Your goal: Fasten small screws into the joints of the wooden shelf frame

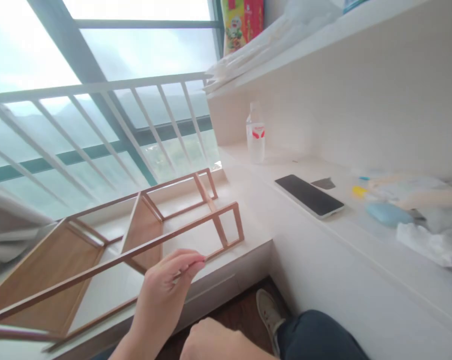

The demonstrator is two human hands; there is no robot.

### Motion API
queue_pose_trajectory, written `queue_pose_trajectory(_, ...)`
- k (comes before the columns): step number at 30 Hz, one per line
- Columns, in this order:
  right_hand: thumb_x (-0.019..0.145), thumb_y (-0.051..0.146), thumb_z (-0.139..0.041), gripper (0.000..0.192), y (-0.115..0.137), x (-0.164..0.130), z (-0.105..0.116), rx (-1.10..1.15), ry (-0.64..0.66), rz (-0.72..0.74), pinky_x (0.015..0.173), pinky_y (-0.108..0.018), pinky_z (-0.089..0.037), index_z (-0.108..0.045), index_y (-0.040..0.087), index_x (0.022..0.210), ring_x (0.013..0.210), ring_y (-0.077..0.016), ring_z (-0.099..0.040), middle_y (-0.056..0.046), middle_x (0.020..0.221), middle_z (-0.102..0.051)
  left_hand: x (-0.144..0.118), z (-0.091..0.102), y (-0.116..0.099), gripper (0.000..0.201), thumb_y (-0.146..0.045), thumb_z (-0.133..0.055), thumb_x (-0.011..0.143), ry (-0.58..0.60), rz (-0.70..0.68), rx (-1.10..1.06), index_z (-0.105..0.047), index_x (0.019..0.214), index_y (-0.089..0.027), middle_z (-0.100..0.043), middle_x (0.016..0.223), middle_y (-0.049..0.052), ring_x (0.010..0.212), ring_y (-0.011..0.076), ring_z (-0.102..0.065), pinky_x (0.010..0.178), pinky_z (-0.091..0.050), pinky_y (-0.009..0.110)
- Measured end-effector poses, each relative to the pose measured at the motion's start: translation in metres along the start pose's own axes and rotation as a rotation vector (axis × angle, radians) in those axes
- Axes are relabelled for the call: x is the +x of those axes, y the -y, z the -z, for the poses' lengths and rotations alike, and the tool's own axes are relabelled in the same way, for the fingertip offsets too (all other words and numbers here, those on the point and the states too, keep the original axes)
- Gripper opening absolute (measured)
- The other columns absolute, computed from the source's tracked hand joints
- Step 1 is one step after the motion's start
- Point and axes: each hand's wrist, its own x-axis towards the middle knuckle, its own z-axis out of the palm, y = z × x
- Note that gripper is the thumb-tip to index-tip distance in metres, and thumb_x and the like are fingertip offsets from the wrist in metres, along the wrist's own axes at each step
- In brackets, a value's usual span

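Note:
A brown wooden shelf rack (188, 224) with slim rails and solid board panels lies on its side along the window ledge. My left hand (166, 282) is closed in a pinch at the rack's near lower rail, thumb and fingers pressed together around it. Lower down, at the bottom edge of the view, my right hand (213, 340) is curled with its knuckles up. Its fingertips are hidden, and I cannot see what they hold, if anything. The right hand is apart from the visible rails.
A black-screened phone (308, 195) lies on the white counter (244, 200) at right, near a clear bottle (256, 135). Crumpled tissue (426, 244) and a light-blue item (389, 214) sit farther right. A white railing (147, 117) stands before the window; a shelf (316, 47) overhangs the counter.

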Motion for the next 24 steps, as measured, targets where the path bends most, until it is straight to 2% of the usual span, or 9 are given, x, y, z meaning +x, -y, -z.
queue_pose_trajectory(2,0.074,0.018,-0.072,0.022,0.002,0.0,-0.007,-0.022,-0.033,-0.018,0.056,-0.027,-0.04,-0.059,0.018,0.056,0.063,-0.017,-0.061,0.001,0.062,-0.067,-0.052,0.018,0.051,0.031,-0.055,-0.066,0.08,-0.031,0.274,-0.069,-0.08,0.077,-0.028,-0.075,0.084,0.005,0.066,0.0221,-0.062,0.06,-0.051,0.033)
queue_pose_trajectory(4,0.074,0.015,-0.067,0.031,0.004,-0.003,-0.015,0.076,-0.094,-0.08,0.051,-0.025,-0.032,-0.05,0.018,0.048,0.05,-0.0121,-0.051,0.004,0.047,-0.054,-0.097,0.035,0.095,0.038,-0.06,-0.069,0.077,-0.075,0.483,-0.086,-0.081,0.084,-0.024,-0.072,0.073,0.004,0.059,0.02,-0.057,0.056,-0.047,0.031)
queue_pose_trajectory(6,0.075,0.014,-0.062,0.034,0.005,-0.007,-0.024,0.271,-0.07,-0.151,0.048,-0.022,-0.031,-0.046,0.018,0.045,0.044,-0.0105,-0.048,0.005,0.041,-0.048,-0.131,0.051,0.125,0.045,-0.063,-0.069,0.075,-0.135,0.596,-0.08,-0.081,0.085,-0.021,-0.069,0.066,0.004,0.059,0.0194,-0.054,0.056,-0.045,0.03)
queue_pose_trajectory(8,0.076,0.016,-0.06,0.034,0.007,-0.01,-0.034,0.449,-0.09,-0.262,0.045,-0.021,-0.032,-0.042,0.019,0.047,0.041,-0.0103,-0.049,0.004,0.043,-0.052,-0.154,0.064,0.142,0.048,-0.064,-0.072,0.071,-0.168,0.661,-0.097,-0.081,0.085,-0.019,-0.068,0.066,0.004,0.061,0.0194,-0.055,0.057,-0.044,0.03)
queue_pose_trajectory(10,0.078,0.019,-0.058,0.021,0.008,-0.01,-0.043,0.651,-0.122,-0.35,0.041,-0.02,-0.03,-0.043,0.021,0.062,0.037,-0.0106,-0.05,0.005,0.05,-0.06,-0.168,0.07,0.151,0.05,-0.064,-0.074,0.068,-0.186,0.704,-0.151,-0.08,0.085,-0.017,-0.068,0.068,0.004,0.061,0.0186,-0.054,0.057,-0.044,0.029)
queue_pose_trajectory(12,0.08,0.019,-0.054,0.01,0.009,-0.009,-0.049,0.807,-0.138,-0.365,0.039,-0.02,-0.03,-0.045,0.024,0.082,0.036,-0.0118,-0.053,0.005,0.061,-0.068,-0.176,0.068,0.156,0.05,-0.062,-0.077,0.065,-0.188,0.754,-0.244,-0.08,0.085,-0.016,-0.068,0.07,0.005,0.062,0.0173,-0.054,0.055,-0.043,0.027)
queue_pose_trajectory(15,0.087,0.022,-0.047,0.016,0.01,-0.004,-0.055,0.87,-0.198,-0.347,0.042,-0.021,-0.032,-0.047,0.024,0.104,0.037,-0.011,-0.051,0.004,0.068,-0.07,-0.184,0.054,0.159,0.05,-0.059,-0.079,0.06,-0.171,0.837,-0.429,-0.079,0.085,-0.016,-0.07,0.079,0.007,0.064,0.0157,-0.056,0.051,-0.04,0.024)
queue_pose_trajectory(20,0.092,0.024,-0.044,0.024,0.013,0.005,-0.064,0.689,-0.443,-0.3,0.059,-0.024,-0.039,-0.065,0.019,0.101,0.058,-0.0128,-0.051,0.005,0.06,-0.051,-0.192,0.028,0.155,0.043,-0.05,-0.081,0.06,-0.148,0.894,-0.594,-0.079,0.086,-0.015,-0.07,0.082,0.008,0.063,0.0117,-0.053,0.048,-0.037,0.02)
queue_pose_trajectory(24,0.09,0.033,-0.058,0.03,0.023,0.015,-0.069,0.711,-0.562,-0.308,0.079,-0.033,-0.05,-0.072,0.017,0.111,0.081,-0.0191,-0.065,-0.005,0.087,-0.072,-0.189,0.019,0.15,0.041,-0.05,-0.08,0.061,-0.116,0.879,-0.591,-0.079,0.083,-0.015,-0.068,0.076,0.007,0.062,0.0124,-0.052,0.048,-0.036,0.021)
